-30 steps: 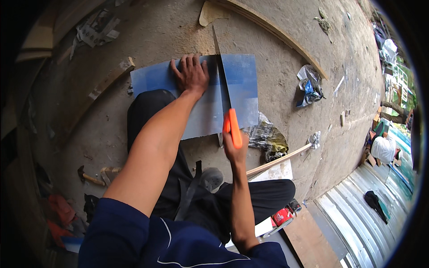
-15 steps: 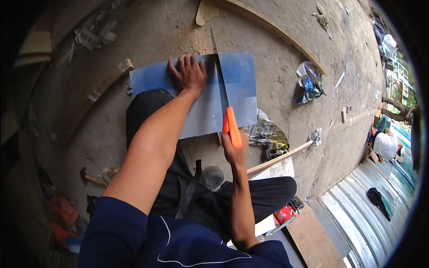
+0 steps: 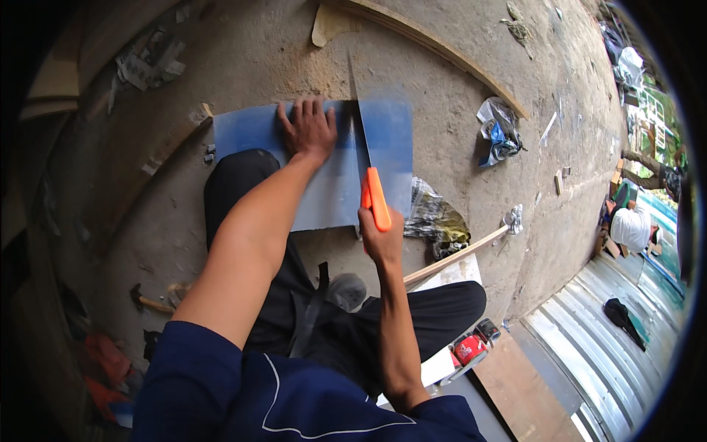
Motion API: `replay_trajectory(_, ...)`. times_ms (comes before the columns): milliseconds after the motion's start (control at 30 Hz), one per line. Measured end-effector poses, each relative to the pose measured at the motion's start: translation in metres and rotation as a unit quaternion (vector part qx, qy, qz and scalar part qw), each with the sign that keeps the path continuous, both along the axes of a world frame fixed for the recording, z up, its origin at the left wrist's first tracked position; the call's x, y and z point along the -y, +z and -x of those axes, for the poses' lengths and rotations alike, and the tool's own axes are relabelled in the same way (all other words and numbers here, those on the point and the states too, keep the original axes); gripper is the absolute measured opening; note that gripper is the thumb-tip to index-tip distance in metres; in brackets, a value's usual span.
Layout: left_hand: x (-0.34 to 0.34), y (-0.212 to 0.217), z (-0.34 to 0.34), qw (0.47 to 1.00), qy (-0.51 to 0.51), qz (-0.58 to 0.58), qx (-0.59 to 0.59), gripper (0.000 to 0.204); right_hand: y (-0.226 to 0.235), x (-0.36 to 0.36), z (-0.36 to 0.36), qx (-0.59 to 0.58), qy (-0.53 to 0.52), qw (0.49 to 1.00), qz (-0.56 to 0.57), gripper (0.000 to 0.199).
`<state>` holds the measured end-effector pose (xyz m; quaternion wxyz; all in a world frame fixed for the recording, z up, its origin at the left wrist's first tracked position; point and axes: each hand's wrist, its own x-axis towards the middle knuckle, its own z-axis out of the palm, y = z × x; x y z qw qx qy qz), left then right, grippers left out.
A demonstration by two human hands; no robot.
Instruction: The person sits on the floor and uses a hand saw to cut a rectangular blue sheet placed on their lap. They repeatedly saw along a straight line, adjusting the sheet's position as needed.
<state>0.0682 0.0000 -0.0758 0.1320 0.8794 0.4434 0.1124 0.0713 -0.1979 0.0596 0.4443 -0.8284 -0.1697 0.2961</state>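
A flat blue-and-grey board (image 3: pixel 324 193) lies before me, partly over my bent left knee. My left hand (image 3: pixel 309 131) presses flat on its far part, fingers spread, left of the saw blade. In my right hand (image 3: pixel 384 239), the orange handle of a handsaw (image 3: pixel 376 199) is gripped at the board's near side. Its thin blade (image 3: pixel 359 121) runs away from me across the board, and the tip reaches past the far edge. A dark line lies along the blade; how deep the cut goes I cannot tell. The board's right part looks blurred.
Sawdust (image 3: pixel 317 74) lies beyond the board. A long wood strip (image 3: pixel 442 53) curves across the far floor. Crumpled plastic (image 3: pixel 501 136) lies to the right, a hammer (image 3: pixel 151 300) to the left. Near my right knee stand red cans (image 3: pixel 469 349); corrugated metal sheets (image 3: pixel 589 335) lie farther right.
The saw has slid forward, away from me, relative to the board. My left hand keeps its place on the board. The whole view has shifted slightly.
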Motion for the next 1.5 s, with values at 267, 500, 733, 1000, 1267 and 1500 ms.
replay_trajectory(267,0.004,0.009,0.000,1.000,-0.007,0.014,-0.006,0.037,0.046,0.051,0.053,-0.016,-0.031,0.999,0.026,0.023)
replay_trajectory(500,0.004,0.004,-0.007,1.000,0.007,-0.009,-0.010,0.037,0.017,0.000,0.016,0.059,-0.009,0.998,0.017,0.023)
replay_trajectory(733,0.002,0.006,-0.004,1.000,0.000,-0.008,-0.016,0.038,0.089,0.056,0.077,-0.037,-0.074,0.996,0.035,0.023)
replay_trajectory(1000,0.005,0.004,-0.011,1.000,-0.001,-0.010,-0.010,0.039,0.028,-0.015,0.004,0.008,-0.036,0.999,0.014,0.026)
replay_trajectory(1267,0.005,0.004,-0.002,0.999,-0.006,-0.014,-0.036,0.038,0.077,0.048,0.060,-0.017,-0.036,0.998,0.038,0.022)
replay_trajectory(1500,0.003,0.009,-0.011,0.999,0.016,-0.010,-0.027,0.038,0.029,-0.027,-0.004,0.034,-0.004,0.999,0.033,0.025)
